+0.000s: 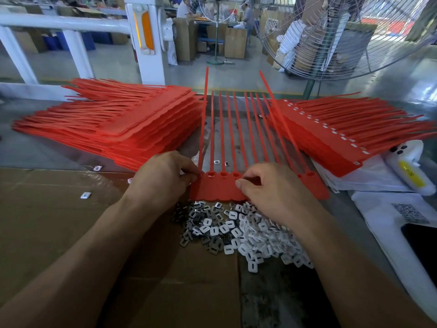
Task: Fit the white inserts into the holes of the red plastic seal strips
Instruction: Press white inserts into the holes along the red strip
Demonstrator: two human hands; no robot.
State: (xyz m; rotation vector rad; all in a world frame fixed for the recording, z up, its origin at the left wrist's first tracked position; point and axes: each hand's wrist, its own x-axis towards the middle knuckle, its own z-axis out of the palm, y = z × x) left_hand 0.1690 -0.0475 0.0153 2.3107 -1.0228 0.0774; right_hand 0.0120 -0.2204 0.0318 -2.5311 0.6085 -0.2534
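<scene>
Inserts (246, 235) lie heaped on the tabletop (59, 209) nearest the person, just short of both hands. Left hand (163, 176) pinches the left edge of the strip sheet (217, 189), fingers curled on it. Right hand (269, 188) rests on the sheet's middle with fingers curled; whether they hold an insert cannot be told. Holes (211, 175) between the hands look unfilled. Judged step: seating inserts along the row. Next move calls for aligning one insert squarely over a hole, then pressing. Beyond, unfilled stack (113, 124) lies left, filled stack (335, 129) right.
</scene>
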